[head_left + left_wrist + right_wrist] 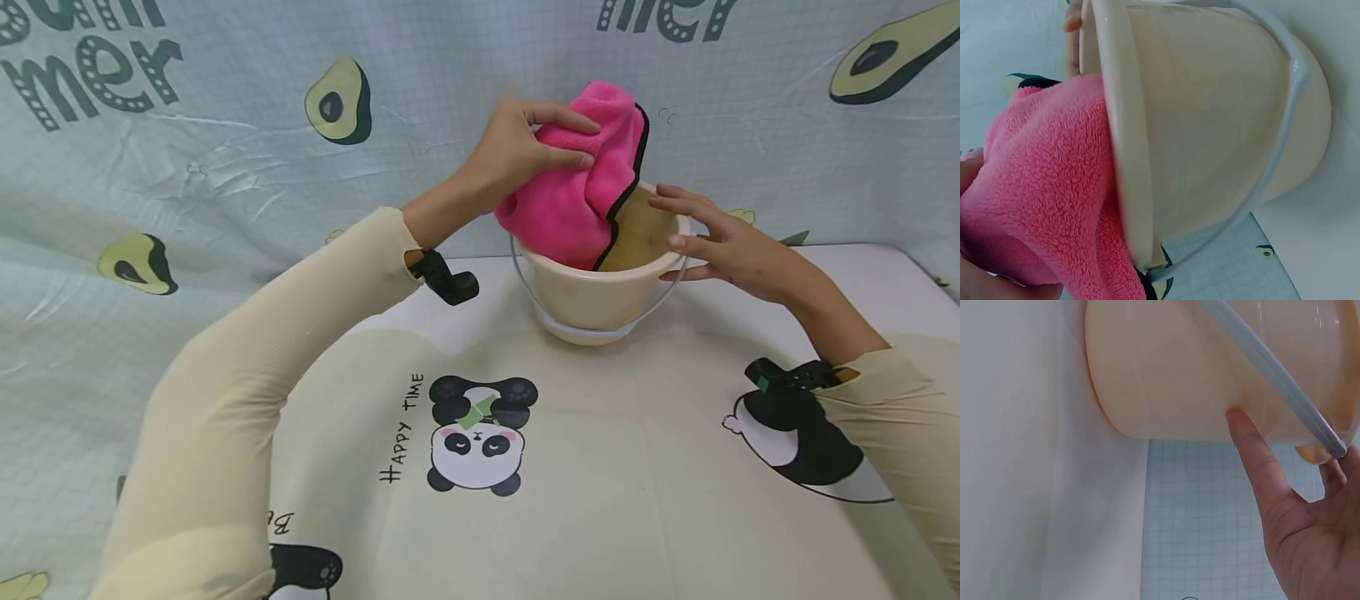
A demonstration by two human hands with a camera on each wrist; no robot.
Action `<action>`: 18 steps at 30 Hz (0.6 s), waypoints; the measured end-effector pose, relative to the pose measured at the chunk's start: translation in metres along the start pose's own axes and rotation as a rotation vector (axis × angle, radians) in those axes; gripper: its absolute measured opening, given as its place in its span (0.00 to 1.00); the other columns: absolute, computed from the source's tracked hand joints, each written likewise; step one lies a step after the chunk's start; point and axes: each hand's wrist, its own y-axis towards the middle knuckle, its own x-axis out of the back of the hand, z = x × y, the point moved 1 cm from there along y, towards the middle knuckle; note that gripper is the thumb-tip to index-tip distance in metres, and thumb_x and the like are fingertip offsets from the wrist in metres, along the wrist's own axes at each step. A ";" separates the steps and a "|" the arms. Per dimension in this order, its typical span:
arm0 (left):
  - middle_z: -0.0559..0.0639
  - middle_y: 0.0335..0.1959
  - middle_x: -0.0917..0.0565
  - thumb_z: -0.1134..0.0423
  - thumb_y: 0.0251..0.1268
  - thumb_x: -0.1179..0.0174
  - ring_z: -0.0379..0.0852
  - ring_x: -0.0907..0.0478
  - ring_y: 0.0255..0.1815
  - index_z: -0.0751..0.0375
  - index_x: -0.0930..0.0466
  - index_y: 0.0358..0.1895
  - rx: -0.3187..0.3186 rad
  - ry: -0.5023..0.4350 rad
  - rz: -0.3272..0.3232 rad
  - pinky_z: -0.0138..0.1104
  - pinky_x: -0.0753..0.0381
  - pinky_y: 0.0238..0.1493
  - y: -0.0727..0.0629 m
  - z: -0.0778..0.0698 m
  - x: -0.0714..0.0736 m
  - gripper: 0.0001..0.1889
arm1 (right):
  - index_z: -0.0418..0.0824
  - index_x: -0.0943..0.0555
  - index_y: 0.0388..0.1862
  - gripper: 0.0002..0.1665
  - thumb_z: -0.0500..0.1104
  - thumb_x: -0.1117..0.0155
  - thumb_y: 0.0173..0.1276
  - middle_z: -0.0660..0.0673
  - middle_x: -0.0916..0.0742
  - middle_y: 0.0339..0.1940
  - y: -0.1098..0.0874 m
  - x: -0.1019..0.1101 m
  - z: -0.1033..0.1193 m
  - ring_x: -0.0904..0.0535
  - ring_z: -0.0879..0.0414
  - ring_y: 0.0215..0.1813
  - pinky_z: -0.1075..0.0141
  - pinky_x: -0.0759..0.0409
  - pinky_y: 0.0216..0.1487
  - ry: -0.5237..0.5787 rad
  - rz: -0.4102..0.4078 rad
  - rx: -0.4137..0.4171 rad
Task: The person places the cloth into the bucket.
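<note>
A pink fleece cloth [573,200] with a black edge hangs over the near left rim of a cream bucket [600,302], its lower end partly inside. My left hand [521,146] pinches the cloth's upper part between thumb and fingers; in the left wrist view the cloth [1047,169] bulges against the rim. At the bucket's right side, my right hand [731,242] rests on the rim with its fingers spread. One straight finger of the right hand [1316,531] touches the bucket's wall [1172,375] in the right wrist view.
The bucket stands near the back of a table under a cream cloth [585,467] printed with pandas. A pale grey handle [573,329] hangs down its front. Behind rises a light curtain [247,158] with avocado prints.
</note>
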 end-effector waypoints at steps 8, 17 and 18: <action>0.48 0.53 0.15 0.64 0.55 0.23 0.42 0.26 0.59 0.55 0.09 0.49 0.025 0.179 0.128 0.33 0.16 0.49 0.002 0.005 0.005 0.17 | 0.57 0.46 0.84 0.38 0.43 0.47 0.81 0.59 0.56 0.85 0.001 0.001 -0.001 0.55 0.35 0.82 0.71 0.15 0.47 0.016 0.007 -0.008; 0.45 0.52 0.18 0.61 0.62 0.27 0.41 0.28 0.57 0.49 0.10 0.53 0.009 0.509 0.429 0.32 0.16 0.48 0.003 -0.001 0.015 0.16 | 0.61 0.46 0.84 0.38 0.44 0.47 0.81 0.60 0.55 0.85 0.001 0.001 -0.001 0.55 0.32 0.81 0.72 0.16 0.48 -0.001 -0.004 -0.016; 0.45 0.52 0.17 0.62 0.62 0.27 0.41 0.28 0.58 0.49 0.10 0.53 0.000 0.521 0.442 0.31 0.17 0.48 0.005 -0.002 0.014 0.16 | 0.62 0.46 0.84 0.38 0.44 0.47 0.81 0.60 0.55 0.85 0.001 0.001 -0.001 0.55 0.32 0.81 0.72 0.16 0.48 0.002 -0.002 -0.016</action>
